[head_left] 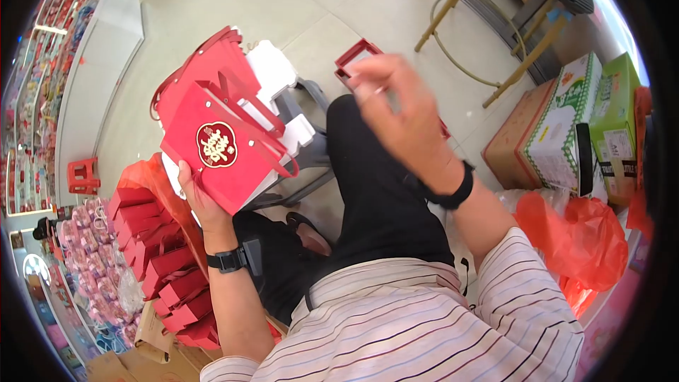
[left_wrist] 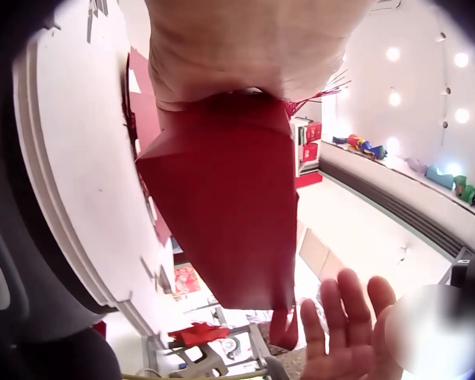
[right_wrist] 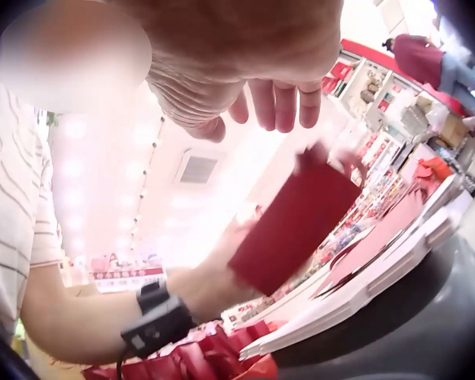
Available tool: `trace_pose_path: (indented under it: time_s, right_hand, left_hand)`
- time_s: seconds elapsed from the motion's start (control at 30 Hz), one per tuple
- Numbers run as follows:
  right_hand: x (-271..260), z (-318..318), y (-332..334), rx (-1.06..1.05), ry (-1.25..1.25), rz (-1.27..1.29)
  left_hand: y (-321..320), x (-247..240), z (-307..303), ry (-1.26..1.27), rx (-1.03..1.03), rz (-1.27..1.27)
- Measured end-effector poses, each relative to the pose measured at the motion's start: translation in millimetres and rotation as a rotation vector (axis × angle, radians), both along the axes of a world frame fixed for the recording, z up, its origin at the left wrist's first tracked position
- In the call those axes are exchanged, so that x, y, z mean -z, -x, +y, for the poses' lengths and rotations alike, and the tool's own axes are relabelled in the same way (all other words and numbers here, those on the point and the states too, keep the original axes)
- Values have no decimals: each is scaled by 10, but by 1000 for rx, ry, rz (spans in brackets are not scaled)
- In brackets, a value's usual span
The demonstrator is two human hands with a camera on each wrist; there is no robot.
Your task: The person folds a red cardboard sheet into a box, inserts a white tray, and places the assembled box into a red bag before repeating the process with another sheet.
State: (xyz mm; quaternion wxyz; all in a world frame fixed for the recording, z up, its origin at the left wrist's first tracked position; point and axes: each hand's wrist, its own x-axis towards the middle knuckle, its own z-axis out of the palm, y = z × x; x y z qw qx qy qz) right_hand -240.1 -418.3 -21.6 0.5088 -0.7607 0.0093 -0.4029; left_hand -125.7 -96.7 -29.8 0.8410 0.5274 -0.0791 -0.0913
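1. the red bag [head_left: 237, 182] is in the left hand [head_left: 203, 201], out past the knees, on the person's left side. it is tilted. a round gold and dark red mark [head_left: 216, 144] is on its front, and it has red straps [head_left: 263, 143]. i cannot tell if there is a thing in it.
2. the left hand grips the bag at its low edge, with the thumb on the front. how the other fingers lie is hard to tell.
3. more red bags [head_left: 205, 71] lie just behind it, by white pieces [head_left: 272, 67] and a gray stand [head_left: 304, 102].
4. a big red plastic sack [head_left: 146, 168] is by the left arm. lots of small red bags [head_left: 168, 265] sit at it, close together.
5. a box with red sides [head_left: 344, 59] is near the right hand [head_left: 410, 124]. the hand hides part of it, so what is in it is hard to see.
6. the right hand is up over the right knee. its fingers are loosely bent and a bit apart, and it pinches nothing that i can see.
7. on the right are a green box [head_left: 614, 124], a white and green box [head_left: 562, 131] and a puffy red plastic bag [head_left: 583, 240].
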Motion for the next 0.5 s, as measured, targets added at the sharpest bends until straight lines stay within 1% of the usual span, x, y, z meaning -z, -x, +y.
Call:
trace_pose_path:
  time_s: [0.03,0.07,0.13,0.17,0.2,0.27,0.33,0.4,0.47,0.5]
  right_hand:
    - [158,-215,-12,33,-146,79]
    - [379,-447,-24,66,-292,157]
    - [1136,-986,28,143,-365,323]
    - [1478,-1186,90,221,-346,407]
    - [1808,-1342,168,298,-327,489]
    - [2476,-1544,354,438,-138,607]
    - [3012,-1633,545,463,-56,766]
    - [3419,-1661,700,474,42,921]
    - [3694,-1659,842,474,155,1070]
    - [3756,-1670,903,462,156,1137]
  left_hand:
    - [10,64,8,-23,-37,22]
    - [-12,93,55,-29,-25,29]
    - [-54,148,168,-40,-7,43]
    - [-23,83,133,7,19,100]
    - [-29,86,148,-19,5,71]
    - [-35,155,285,-116,-12,-50]
    - [-76,398,506,-374,-125,-301]
    - [-97,505,625,-529,-188,-466]
    - [-103,532,664,-567,-200,-516]
    - [-110,538,667,-578,-204,-528]
